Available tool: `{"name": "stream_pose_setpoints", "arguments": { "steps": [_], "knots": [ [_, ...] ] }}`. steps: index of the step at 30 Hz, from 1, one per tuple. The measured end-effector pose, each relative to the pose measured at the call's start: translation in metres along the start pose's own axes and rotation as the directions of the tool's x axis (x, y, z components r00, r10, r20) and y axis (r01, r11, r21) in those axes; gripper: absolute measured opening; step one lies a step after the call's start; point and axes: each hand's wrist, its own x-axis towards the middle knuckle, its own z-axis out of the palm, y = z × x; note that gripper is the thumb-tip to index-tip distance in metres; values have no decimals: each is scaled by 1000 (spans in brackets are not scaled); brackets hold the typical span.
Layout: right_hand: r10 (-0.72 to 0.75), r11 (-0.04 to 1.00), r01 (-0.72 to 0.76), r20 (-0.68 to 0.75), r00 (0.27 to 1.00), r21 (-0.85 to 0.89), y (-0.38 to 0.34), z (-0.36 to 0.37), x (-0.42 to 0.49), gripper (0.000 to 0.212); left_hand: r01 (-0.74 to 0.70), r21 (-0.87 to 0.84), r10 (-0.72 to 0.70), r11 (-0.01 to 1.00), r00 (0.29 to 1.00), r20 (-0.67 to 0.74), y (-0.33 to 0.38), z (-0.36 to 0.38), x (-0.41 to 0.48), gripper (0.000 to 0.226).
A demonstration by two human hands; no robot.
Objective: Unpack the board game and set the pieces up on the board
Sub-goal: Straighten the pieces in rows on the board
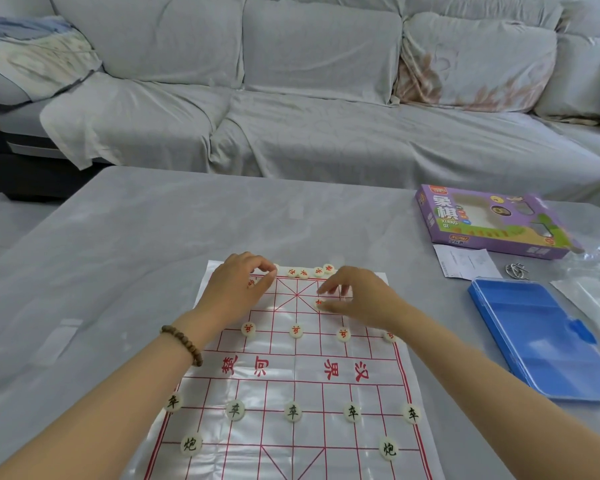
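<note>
L hand (245, 284) pinches back-row piece (276, 267) at board (340, 393) far edge; R hand (355, 299) pinches red piece (319, 302) just below.

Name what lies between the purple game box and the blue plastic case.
Head view: a white paper leaflet and a small silvery metal object lie there on the grey table.
</note>
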Motion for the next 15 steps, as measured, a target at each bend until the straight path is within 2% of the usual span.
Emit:
{"name": "stream_pose_setpoints", "arguments": {
  "steps": [5, 11, 15],
  "knots": [
    [64, 990, -65, -9, 998, -124, -14, 12, 5, 27, -17, -14, 17, 1000, 1000, -11, 3, 0, -4, 25],
    [76, 996, -76, 1, 997, 53, -8, 10, 3, 26, -28, -27, 27, 999, 999, -27, 4, -4, -5, 25],
    [115, 989, -122, -80, 990, -82, -7, 13, 3, 33, -24, -29, 23, 999, 1000, -19, 2, -3, -5, 24]
  ]
}}
